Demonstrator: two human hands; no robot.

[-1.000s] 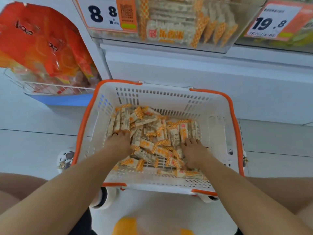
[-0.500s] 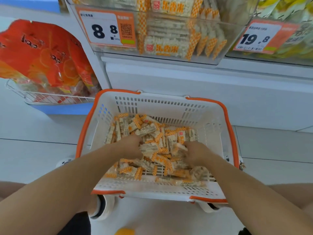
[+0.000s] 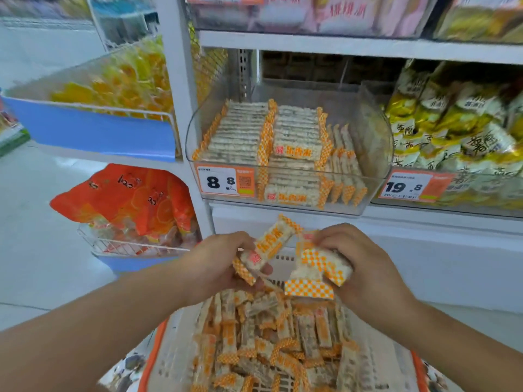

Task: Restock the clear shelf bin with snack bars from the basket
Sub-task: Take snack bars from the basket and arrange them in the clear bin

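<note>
So we've got both hands up in the middle of the frame, each with a bunch of snack bars. Our left hand [image 3: 218, 261] has its fingers curled around a small handful of bars [image 3: 266, 247], one of them sticking up at an angle toward the shelf. Our right hand [image 3: 365, 264] grips another clump of bars [image 3: 317, 270], fingers wrapped over the top, the orange-checkered wrapper ends poking out below. The two handfuls sit just beside each other, nearly touching.

Right under the hands, at the bottom centre, is the white basket [image 3: 175, 360] with its orange rim, a loose pile of bars [image 3: 268, 343] heaped in it. It's pretty blurry down there.

Above the hands, in the centre of the frame, sits the clear shelf bin [image 3: 376, 154]. It has neat rows of the same bars [image 3: 283, 137] stacked on the left and middle, with bare room on its right side. A price tag [image 3: 223, 181] reading 8.8 is on its front.

Lower left there's a wire rack with orange bags [image 3: 127, 199], and yellow packs [image 3: 452, 128] fill the bin at the right edge.
</note>
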